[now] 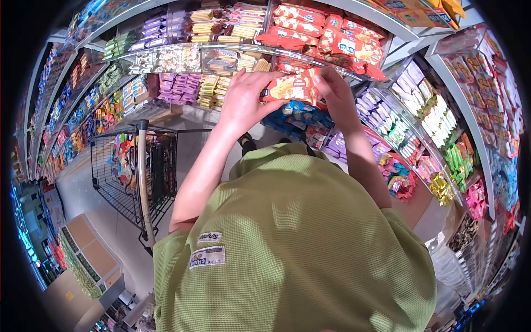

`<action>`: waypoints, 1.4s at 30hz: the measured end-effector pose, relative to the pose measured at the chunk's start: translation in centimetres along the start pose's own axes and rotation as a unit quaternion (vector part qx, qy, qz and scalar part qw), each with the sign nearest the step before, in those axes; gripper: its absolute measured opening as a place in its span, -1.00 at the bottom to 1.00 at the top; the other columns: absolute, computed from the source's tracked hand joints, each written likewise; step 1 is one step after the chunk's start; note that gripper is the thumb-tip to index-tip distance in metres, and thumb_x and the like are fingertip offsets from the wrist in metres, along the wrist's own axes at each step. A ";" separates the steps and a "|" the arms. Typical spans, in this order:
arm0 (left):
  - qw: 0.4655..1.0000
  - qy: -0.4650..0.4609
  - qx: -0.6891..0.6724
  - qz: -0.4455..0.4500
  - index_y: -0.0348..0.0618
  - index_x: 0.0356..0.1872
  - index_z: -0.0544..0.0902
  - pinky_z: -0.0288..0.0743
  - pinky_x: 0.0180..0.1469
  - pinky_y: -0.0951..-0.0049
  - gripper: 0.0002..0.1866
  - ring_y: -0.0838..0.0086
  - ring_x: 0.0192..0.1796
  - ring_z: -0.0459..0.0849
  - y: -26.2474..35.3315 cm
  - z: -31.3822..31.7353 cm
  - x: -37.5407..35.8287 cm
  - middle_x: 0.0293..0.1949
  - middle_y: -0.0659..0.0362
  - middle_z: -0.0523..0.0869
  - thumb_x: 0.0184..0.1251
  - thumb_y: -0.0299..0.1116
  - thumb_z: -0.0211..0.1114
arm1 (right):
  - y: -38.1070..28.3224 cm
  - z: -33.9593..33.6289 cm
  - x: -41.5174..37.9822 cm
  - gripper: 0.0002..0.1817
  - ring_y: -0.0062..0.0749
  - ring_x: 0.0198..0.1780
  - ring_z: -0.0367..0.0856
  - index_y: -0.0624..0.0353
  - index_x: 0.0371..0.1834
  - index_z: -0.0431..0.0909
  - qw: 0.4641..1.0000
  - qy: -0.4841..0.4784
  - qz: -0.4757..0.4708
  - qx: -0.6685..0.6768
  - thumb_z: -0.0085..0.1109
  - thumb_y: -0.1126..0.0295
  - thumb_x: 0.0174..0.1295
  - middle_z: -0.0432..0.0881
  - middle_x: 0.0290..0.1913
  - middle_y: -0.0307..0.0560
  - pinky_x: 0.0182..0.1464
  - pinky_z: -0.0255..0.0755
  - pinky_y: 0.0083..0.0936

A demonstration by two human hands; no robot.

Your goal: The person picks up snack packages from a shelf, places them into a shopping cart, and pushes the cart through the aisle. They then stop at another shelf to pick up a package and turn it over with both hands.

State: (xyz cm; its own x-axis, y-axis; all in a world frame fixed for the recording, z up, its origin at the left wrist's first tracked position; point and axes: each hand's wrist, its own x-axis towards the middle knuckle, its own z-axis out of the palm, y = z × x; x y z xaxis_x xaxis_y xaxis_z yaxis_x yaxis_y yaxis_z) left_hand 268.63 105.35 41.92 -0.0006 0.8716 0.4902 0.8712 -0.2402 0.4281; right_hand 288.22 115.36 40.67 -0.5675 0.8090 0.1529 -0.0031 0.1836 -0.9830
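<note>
Between both hands is a red and cream snack packet (292,88) with a picture of food on its front. My left hand (249,98) grips its left end, thumb along the lower edge. At the right end, my right hand (335,94) pinches the packet between thumb and fingers. Just beyond, a clear bin holds similar red packets (323,33), some of them hanging over its front edge. Blue packets (298,116) lie below the held one, partly hidden by my hands.
To my left stands a black wire shopping cart (160,182) with colourful packages inside. Shelves of wrapped snacks curve around the front, including purple packets (180,88) and wafer-like sticks (213,91). More bins with white packets (437,116) line the right side.
</note>
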 end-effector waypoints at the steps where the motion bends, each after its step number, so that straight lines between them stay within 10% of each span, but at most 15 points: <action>1: 1.000 0.001 0.000 -0.001 -0.02 0.02 0.60 0.27 0.29 0.01 -0.51 0.28 -0.04 0.66 0.0 0.0 0.0 -0.15 0.17 0.70 0.04 -0.11 0.47 | 0.3 0.0 0.1 -0.82 -0.79 -0.36 0.26 0.16 -0.24 0.41 1.000 -0.005 -0.010 0.010 -0.01 0.28 0.43 0.36 -0.41 -0.42 -0.30 0.22 -0.72; 13: 1.000 0.016 0.010 0.012 -0.04 0.00 0.61 0.33 0.25 0.05 -0.50 0.23 -0.02 0.63 -0.1 -0.7 0.1 -0.17 0.17 0.70 -0.02 -0.21 0.51 | 0.2 1.1 0.9 -0.87 -0.76 -0.29 0.23 0.17 -0.20 0.37 0.999 -0.012 -0.036 0.031 0.08 0.37 0.38 0.32 -0.38 -0.40 -0.23 0.22 -0.70; 19: 0.995 0.091 0.043 0.002 0.02 0.19 0.54 0.24 0.31 0.04 -0.32 0.06 0.29 0.37 1.0 0.5 0.2 0.24 -0.02 0.44 -0.03 -0.09 0.53 | 1.7 1.9 1.2 -0.88 -0.75 -0.30 0.27 0.20 -0.24 0.35 0.997 0.012 -0.071 0.029 0.04 0.41 0.39 0.35 -0.39 -0.35 -0.21 0.25 -0.67; 25: 0.991 0.072 0.070 -0.094 0.12 0.28 0.46 -0.31 0.41 -0.27 -0.46 0.00 0.48 0.09 2.5 3.1 0.0 0.39 -0.05 0.23 0.37 0.10 0.09 | 1.7 4.7 0.2 -0.91 -0.74 -0.33 0.30 0.25 -0.23 0.32 0.994 -0.010 -0.067 0.091 -0.04 0.47 0.42 0.40 -0.40 -0.30 -0.28 0.28 -0.69; 35: 0.967 0.140 0.045 -0.206 0.07 0.24 0.51 -0.35 0.43 -0.24 -0.51 0.00 0.48 0.07 -2.5 3.6 0.0 0.38 -0.04 0.27 0.57 -0.02 -0.29 | 1.3 4.7 0.0 -0.88 -0.74 -0.35 0.28 0.25 -0.26 0.32 0.997 -0.012 -0.053 0.059 0.03 0.47 0.40 0.39 -0.42 -0.29 -0.31 0.26 -0.68; 42: 0.987 0.134 0.067 -0.055 0.04 0.16 0.55 -0.27 0.39 -0.35 -0.62 -0.01 0.45 0.14 1.6 3.5 1.5 0.32 -0.06 0.35 0.50 -0.15 -0.10 | 4.2 6.4 1.0 -0.90 -0.75 -0.36 0.30 0.24 -0.25 0.33 0.990 -0.017 -0.093 0.102 0.02 0.48 0.40 0.42 -0.42 -0.28 -0.34 0.24 -0.67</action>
State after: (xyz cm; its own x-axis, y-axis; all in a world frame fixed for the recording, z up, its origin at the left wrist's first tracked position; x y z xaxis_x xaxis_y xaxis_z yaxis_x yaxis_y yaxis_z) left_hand 271.78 107.73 40.67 -0.2128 0.7413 0.6365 0.9155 -0.0765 0.3950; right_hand 282.35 113.40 36.07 -0.5696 0.7513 0.3333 -0.2751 0.2079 -0.9387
